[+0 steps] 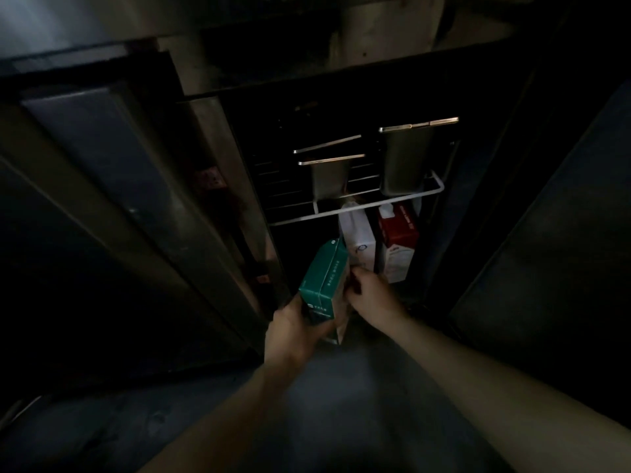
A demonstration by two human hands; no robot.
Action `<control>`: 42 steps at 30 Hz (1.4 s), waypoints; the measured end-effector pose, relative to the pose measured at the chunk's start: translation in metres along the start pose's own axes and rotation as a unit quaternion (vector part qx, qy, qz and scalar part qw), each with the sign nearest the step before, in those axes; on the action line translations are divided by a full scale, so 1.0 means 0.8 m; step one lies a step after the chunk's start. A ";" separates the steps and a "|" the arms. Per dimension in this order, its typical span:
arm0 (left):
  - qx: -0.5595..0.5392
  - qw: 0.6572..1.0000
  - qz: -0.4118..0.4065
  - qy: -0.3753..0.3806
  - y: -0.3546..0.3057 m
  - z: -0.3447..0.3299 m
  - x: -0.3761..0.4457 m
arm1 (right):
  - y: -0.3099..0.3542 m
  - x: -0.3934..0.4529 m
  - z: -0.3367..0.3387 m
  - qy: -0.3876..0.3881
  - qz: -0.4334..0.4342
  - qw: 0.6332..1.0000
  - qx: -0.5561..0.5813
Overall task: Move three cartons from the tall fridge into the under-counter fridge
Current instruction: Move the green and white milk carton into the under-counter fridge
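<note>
Dim under-counter fridge; left hand grips green carton; right hand pinches its side.

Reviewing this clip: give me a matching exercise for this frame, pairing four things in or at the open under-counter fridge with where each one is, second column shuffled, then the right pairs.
Things:
1. green rectangular carton
2. white carton with a cap
3. red and white carton
4. tall steel container

Places:
A. standing under the white wire shelf, furthest right
B. gripped by the left hand, at the fridge opening
C. on top of the wire shelf, right side
D. standing under the shelf, between the other two cartons, with the right hand in front of it

Pairs: 1-B, 2-D, 3-A, 4-C
</note>
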State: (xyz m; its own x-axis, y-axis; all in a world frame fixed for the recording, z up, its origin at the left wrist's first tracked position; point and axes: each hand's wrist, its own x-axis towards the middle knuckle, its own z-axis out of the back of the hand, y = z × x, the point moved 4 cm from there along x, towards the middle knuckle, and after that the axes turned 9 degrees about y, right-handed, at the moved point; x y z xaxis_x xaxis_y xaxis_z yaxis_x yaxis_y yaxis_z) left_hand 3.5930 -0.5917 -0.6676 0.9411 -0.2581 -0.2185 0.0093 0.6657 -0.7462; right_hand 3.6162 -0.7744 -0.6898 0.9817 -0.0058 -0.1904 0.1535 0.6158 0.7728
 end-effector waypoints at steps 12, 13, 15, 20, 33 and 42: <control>-0.099 0.991 0.014 -0.087 -0.014 -0.021 0.008 | 0.015 0.010 0.007 0.003 0.068 0.995 -0.075; -0.098 0.991 0.017 -0.091 -0.015 -0.022 0.010 | 0.015 0.010 0.008 0.007 0.059 0.996 -0.073; -0.098 0.990 0.025 -0.095 -0.019 -0.025 0.018 | 0.014 0.009 0.010 0.013 0.034 0.998 -0.060; -0.104 0.988 0.037 -0.107 -0.033 -0.032 0.038 | 0.014 0.009 0.011 0.001 -0.031 0.994 0.108; -0.181 0.977 0.052 0.104 -0.033 -0.021 0.037 | 0.020 -0.005 0.014 0.044 -0.115 0.988 0.092; -0.335 0.929 0.086 0.130 -0.039 -0.018 0.033 | 0.022 0.001 0.008 0.020 -0.085 0.982 0.168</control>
State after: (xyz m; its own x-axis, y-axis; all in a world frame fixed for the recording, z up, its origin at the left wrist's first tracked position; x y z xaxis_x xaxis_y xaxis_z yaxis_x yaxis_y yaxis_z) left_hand 3.6125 -0.6292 -0.6587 0.7950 -0.4059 -0.4508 -0.4286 0.1501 -0.8910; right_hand 3.6202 -0.7690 -0.6725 0.9342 -0.0511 -0.3531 0.3507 0.3133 0.8825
